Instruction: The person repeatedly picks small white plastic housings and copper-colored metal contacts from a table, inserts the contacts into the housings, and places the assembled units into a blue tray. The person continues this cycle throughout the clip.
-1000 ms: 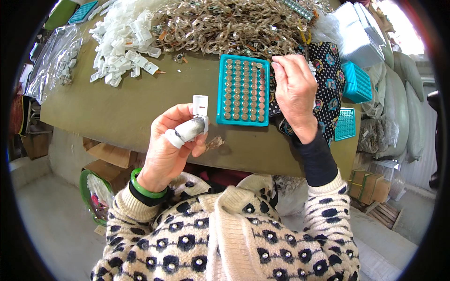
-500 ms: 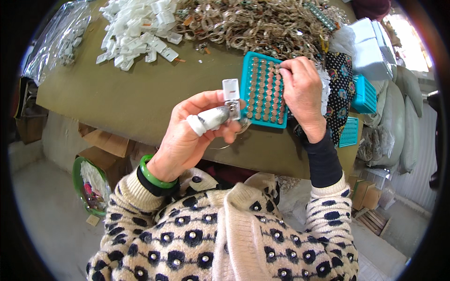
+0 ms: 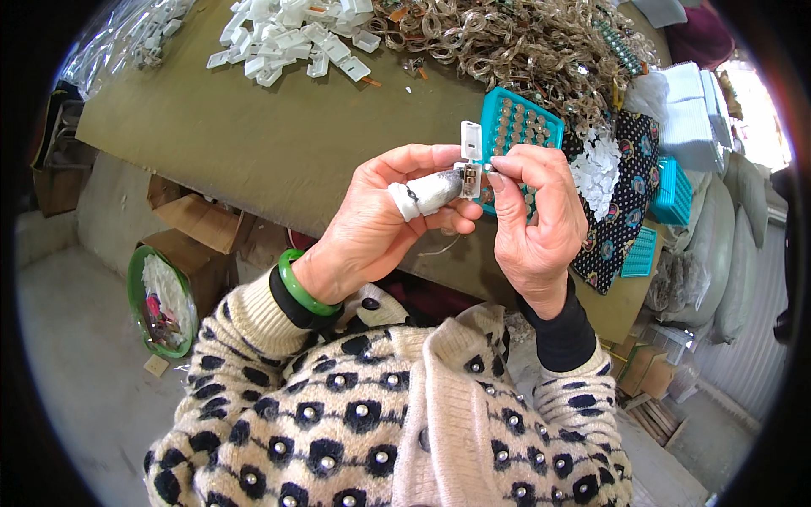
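My left hand (image 3: 384,215), its thumb wrapped in white tape, grips a small white plastic case (image 3: 470,159) with its lid flipped up. My right hand (image 3: 534,215) meets it from the right, fingertips pinching a tiny round metal piece at the open case. Both hands hover above the near edge of the table, just in front of a teal tray (image 3: 524,127) filled with rows of small round metal cells.
A pile of white plastic cases (image 3: 291,38) and a heap of metal chain links (image 3: 515,42) lie at the back of the brown table (image 3: 279,144). More teal trays (image 3: 673,190) sit right on patterned cloth. Cardboard boxes and a green bowl (image 3: 160,300) stand below left.
My right hand left the teal tray and came to the case. My left hand lifted the case up and rightward to meet it.
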The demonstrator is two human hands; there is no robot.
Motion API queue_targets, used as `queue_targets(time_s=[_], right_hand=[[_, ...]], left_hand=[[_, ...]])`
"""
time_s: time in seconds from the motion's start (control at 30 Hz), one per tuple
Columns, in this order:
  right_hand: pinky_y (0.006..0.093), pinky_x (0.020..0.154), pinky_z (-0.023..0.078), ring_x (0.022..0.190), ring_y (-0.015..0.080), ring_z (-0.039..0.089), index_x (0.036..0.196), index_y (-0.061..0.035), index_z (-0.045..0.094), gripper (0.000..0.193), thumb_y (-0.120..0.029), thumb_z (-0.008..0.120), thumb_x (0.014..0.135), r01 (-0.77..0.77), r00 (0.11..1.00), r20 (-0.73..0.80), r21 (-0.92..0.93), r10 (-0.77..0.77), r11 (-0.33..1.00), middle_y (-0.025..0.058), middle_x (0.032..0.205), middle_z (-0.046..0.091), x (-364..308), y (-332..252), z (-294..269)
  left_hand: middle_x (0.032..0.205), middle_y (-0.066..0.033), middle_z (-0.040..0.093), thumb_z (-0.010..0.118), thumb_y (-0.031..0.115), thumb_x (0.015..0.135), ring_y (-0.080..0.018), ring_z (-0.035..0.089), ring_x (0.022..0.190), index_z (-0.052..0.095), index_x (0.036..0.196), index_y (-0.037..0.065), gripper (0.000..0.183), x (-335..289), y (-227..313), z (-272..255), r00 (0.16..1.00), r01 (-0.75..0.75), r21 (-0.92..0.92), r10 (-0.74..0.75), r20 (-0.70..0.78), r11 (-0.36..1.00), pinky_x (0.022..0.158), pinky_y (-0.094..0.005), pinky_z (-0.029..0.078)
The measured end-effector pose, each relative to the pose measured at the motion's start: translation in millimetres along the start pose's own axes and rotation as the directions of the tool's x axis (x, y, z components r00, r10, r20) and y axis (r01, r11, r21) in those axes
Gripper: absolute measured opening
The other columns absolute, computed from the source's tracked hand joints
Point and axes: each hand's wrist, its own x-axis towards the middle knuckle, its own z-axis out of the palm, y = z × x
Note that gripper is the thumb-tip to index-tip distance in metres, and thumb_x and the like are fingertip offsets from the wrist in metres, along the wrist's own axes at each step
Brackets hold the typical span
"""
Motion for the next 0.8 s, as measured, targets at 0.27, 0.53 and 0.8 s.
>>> queue_targets(time_s=[0.27,0.53,0.8], right_hand=[[0.0336,0.069,0.052,0.077,0.0265,0.062,0.097,0.0006,0.063,0.017,0.006,0.07,0.082,0.098,0.995,-0.008,-0.069,-0.099,0.993,0.0142,0.089,0.063,-5.8,-9.0,2.8],[0.0316,0.066,0.05,0.075,0.0247,0.06,0.093,0.0004,0.061,0.015,0.007,0.068,0.082,0.023,0.984,0.171,0.09,-0.038,0.996,0.0123,0.085,0.062,0.2,-11.8,-13.2],[0.0257,0.08,0.052,0.093,0.0109,0.059,0.109,-0.0028,0.052,0.022,0.001,0.065,0.091,-0.657,0.679,0.557,0.752,0.478,0.056,0.0052,0.102,0.059,-7.9,-22.7,-21.2]], left_hand=[[0.099,-0.0133,0.067,0.068,0.013,0.092,-0.0173,0.067,0.076,0.061,0.117,0.002,0.028,-6.3,-2.7,5.6,0.999,-0.033,0.016,0.033,-0.002,0.999,0.057,-0.027,0.056],[0.095,-0.0131,0.068,0.063,0.003,0.092,-0.0167,0.068,0.07,0.063,0.108,0.0,0.016,-10.7,-1.3,13.2,0.999,-0.042,0.057,0.043,-0.029,0.998,0.05,-0.0237,0.053],[0.1,-0.0132,0.068,0.065,0.008,0.093,-0.0177,0.068,0.069,0.063,0.108,0.006,0.015,-19.0,-2.3,22.0,0.999,-0.052,0.19,0.051,0.011,0.98,0.044,-0.0205,0.044]])
